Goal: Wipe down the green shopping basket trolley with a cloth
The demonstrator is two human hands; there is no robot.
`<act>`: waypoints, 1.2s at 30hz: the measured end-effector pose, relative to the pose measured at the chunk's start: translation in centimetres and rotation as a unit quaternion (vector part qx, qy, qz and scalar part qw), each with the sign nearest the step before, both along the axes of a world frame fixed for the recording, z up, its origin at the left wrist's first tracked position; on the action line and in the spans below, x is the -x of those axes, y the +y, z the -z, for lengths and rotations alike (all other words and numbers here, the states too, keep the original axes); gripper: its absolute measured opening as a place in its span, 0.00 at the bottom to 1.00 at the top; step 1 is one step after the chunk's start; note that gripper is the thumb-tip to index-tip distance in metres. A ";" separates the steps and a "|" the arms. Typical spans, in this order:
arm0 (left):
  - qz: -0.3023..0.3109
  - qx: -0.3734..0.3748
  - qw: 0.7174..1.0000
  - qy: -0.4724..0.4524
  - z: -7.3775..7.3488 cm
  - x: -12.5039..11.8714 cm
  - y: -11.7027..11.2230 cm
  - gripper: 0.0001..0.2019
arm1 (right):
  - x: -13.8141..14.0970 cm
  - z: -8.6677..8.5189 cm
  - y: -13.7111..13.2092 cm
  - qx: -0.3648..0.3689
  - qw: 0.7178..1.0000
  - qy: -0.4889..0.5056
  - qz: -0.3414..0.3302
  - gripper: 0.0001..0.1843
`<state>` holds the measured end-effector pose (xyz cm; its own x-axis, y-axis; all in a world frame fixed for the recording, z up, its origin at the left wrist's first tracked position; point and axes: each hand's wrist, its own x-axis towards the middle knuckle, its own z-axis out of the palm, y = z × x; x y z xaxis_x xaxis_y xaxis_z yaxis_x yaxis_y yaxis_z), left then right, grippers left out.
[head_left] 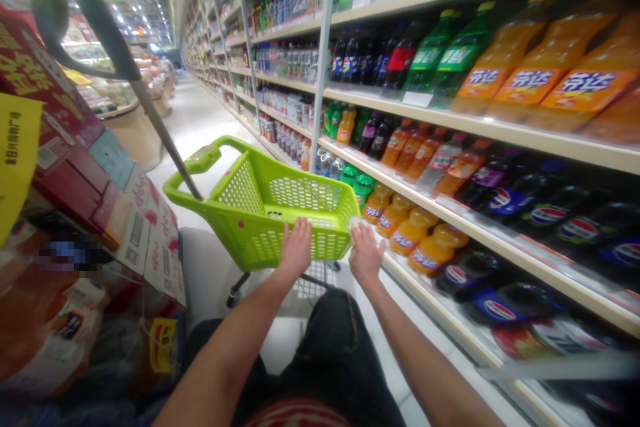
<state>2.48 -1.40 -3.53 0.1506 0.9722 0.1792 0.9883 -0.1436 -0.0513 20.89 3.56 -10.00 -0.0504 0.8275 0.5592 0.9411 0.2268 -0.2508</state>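
A lime-green plastic shopping cart (240,223) with perforated walls stands in front of me, its basket holding little that I can make out. My left hand (297,245) lies with straight fingers at the upper rim of the cart's near side. At the cart's right corner is my right hand (367,255), fingers forward and thumb apart. A small whitish patch shows by its fingertips; I cannot tell what it is. Closest to this hand are orange soda bottles (406,235) on the bottom shelf.
Drink shelves (500,220) run along the right, holding green soda bottles (430,53) and dark cola bottles (505,303). Stacked cartons (135,233) and a yellow sign (17,153) stand at left. A pole with a grey loop handle (127,60) slants above the cart. The aisle floor (187,107) stretches ahead.
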 end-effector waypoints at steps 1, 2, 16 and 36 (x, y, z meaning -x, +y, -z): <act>-0.002 0.000 1.000 0.001 0.1 -0.1 0.0 0.30 | 0.1 0.0 0.0 0.001 1.000 0.006 0.004 0.25; -0.003 0.000 1.000 0.001 0.1 -0.2 0.0 0.30 | 0.5 0.0 0.0 0.002 1.000 0.013 0.006 0.25; -0.029 -0.002 1.000 0.002 -0.2 2.8 -0.6 0.31 | 1.2 0.5 0.0 -0.024 0.999 0.042 -0.021 0.28; -0.071 0.001 0.997 0.006 -0.8 5.8 -1.9 0.33 | 6.9 -0.9 -0.2 -0.032 0.994 0.059 -0.090 0.31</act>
